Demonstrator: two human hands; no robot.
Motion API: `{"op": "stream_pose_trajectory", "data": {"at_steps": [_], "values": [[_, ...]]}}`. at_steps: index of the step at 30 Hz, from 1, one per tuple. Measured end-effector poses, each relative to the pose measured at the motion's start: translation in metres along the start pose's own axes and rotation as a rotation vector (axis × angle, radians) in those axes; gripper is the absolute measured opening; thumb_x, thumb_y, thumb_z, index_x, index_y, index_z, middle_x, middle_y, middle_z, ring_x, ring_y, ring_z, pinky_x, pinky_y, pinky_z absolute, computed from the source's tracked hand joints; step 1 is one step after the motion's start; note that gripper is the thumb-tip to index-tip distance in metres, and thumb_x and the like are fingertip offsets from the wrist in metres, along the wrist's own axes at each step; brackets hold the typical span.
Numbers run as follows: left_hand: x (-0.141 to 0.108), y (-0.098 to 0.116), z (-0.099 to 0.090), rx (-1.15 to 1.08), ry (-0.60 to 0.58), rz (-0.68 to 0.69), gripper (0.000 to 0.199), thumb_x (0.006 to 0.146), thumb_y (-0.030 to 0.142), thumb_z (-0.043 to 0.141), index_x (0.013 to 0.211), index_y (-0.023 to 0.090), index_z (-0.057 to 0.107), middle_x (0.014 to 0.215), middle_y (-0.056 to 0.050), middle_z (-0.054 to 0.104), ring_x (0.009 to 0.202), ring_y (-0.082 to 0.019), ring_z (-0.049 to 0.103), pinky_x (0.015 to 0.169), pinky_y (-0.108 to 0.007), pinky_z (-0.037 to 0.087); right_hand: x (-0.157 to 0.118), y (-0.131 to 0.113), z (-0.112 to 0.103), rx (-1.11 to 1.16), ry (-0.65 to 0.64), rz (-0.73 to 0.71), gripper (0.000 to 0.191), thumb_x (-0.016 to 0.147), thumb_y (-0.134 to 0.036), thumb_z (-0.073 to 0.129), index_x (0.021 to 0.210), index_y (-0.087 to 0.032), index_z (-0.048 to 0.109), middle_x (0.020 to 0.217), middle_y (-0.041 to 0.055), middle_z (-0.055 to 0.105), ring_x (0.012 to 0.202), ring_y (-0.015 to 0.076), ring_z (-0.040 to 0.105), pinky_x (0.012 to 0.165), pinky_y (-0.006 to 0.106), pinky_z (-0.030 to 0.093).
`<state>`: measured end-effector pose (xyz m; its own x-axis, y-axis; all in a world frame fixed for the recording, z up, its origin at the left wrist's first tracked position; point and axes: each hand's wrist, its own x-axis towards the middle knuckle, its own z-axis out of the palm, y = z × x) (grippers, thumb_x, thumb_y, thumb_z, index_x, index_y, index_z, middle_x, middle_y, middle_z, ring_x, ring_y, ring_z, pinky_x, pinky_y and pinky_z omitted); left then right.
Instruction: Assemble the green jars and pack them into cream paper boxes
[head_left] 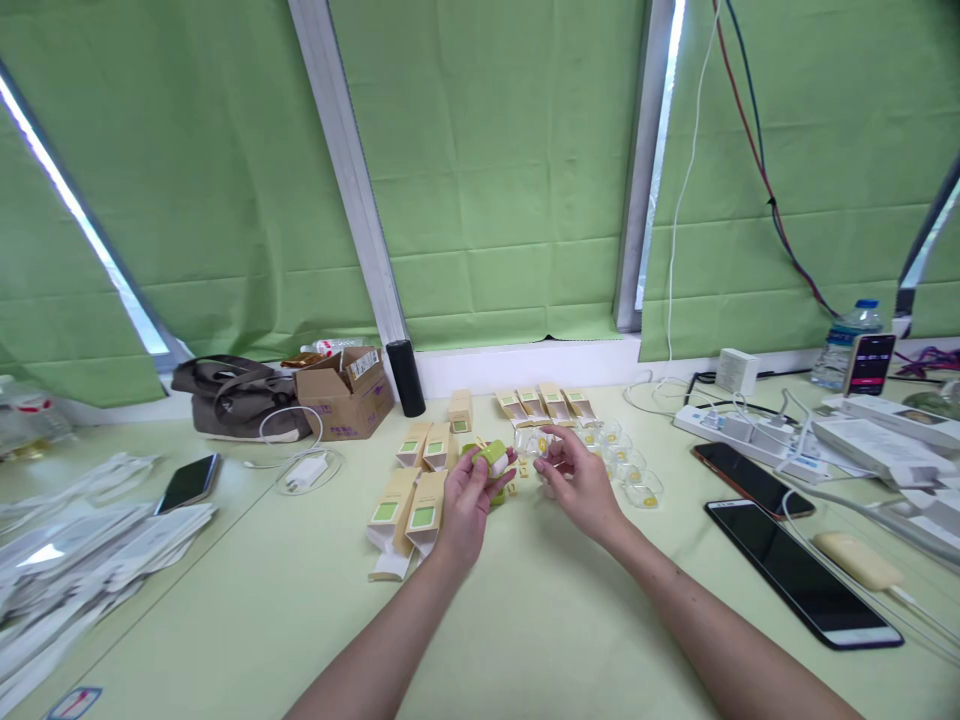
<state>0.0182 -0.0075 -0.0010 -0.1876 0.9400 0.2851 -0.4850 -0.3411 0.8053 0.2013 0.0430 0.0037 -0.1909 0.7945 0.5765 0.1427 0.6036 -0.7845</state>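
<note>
My left hand is closed round a small green-and-white item whose kind I cannot make out. Just to its right, the fingers of my right hand pinch a clear plastic cover with a yellow spot on it. Several similar clear covers lie on the table beyond and right of that hand. Tiny yellow pieces sit between my hands. Small cream boxes with green windows, such as this open-flapped box, stand left of my left hand. Another green item shows partly beneath that hand.
More cream boxes stand in a row at the back. Phones, a power strip and cables occupy the right side. A cardboard box, grey bag and black cylinder line the rear left. White packets pile at left.
</note>
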Motion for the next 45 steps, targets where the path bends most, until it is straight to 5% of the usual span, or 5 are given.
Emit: {"op": "stream_pose_trajectory", "data": {"at_steps": [11, 18, 24, 36, 45], "values": [[-0.007, 0.003, 0.008, 0.020, -0.084, -0.015, 0.045, 0.086, 0.045, 0.084, 0.117, 0.016, 0.067, 0.126, -0.015, 0.074, 0.125, -0.036, 0.070, 0.106, -0.050, 0.057, 0.000, -0.004, 0.003, 0.119, 0.074, 0.116, 0.050, 0.092, -0.052, 0.071, 0.133, -0.025, 0.062, 0.093, 0.0059, 0.074, 0.080, 0.0238, 0.074, 0.072, 0.036, 0.060], [-0.005, 0.006, 0.008, -0.005, -0.065, 0.009, 0.041, 0.087, 0.046, 0.082, 0.112, 0.018, 0.066, 0.118, -0.013, 0.076, 0.122, -0.035, 0.071, 0.097, -0.045, 0.060, 0.006, -0.006, -0.006, 1.047, -0.084, 0.437, 0.045, 0.088, -0.054, 0.073, 0.118, -0.021, 0.066, 0.086, 0.0083, 0.078, 0.072, 0.0225, 0.073, 0.070, 0.035, 0.058], [0.000, 0.004, 0.001, -0.002, -0.022, -0.016, 0.041, 0.089, 0.049, 0.079, 0.109, 0.017, 0.065, 0.119, -0.015, 0.076, 0.124, -0.033, 0.069, 0.092, -0.042, 0.060, 0.004, -0.005, -0.007, 1.390, -0.113, 0.598, 0.020, 0.088, -0.037, 0.062, 0.096, -0.020, 0.068, 0.081, 0.0103, 0.073, 0.067, 0.0202, 0.066, 0.065, 0.033, 0.056], [0.001, 0.004, 0.002, -0.058, -0.040, -0.035, 0.034, 0.089, 0.040, 0.079, 0.108, 0.019, 0.061, 0.125, -0.014, 0.075, 0.129, -0.033, 0.068, 0.103, -0.047, 0.056, 0.001, -0.012, -0.006, 0.951, -0.120, 0.483, 0.043, 0.085, -0.058, 0.060, 0.109, -0.023, 0.068, 0.094, 0.0115, 0.072, 0.073, 0.0252, 0.064, 0.061, 0.038, 0.052], [0.002, 0.002, -0.001, -0.101, -0.023, -0.021, 0.036, 0.093, 0.045, 0.074, 0.112, 0.015, 0.067, 0.126, -0.019, 0.076, 0.128, -0.036, 0.068, 0.105, -0.050, 0.054, -0.005, -0.006, 0.005, 0.852, -0.045, 0.363, 0.052, 0.065, -0.036, 0.089, 0.112, -0.024, 0.071, 0.113, 0.0073, 0.069, 0.080, 0.0184, 0.064, 0.061, 0.030, 0.056]]}}
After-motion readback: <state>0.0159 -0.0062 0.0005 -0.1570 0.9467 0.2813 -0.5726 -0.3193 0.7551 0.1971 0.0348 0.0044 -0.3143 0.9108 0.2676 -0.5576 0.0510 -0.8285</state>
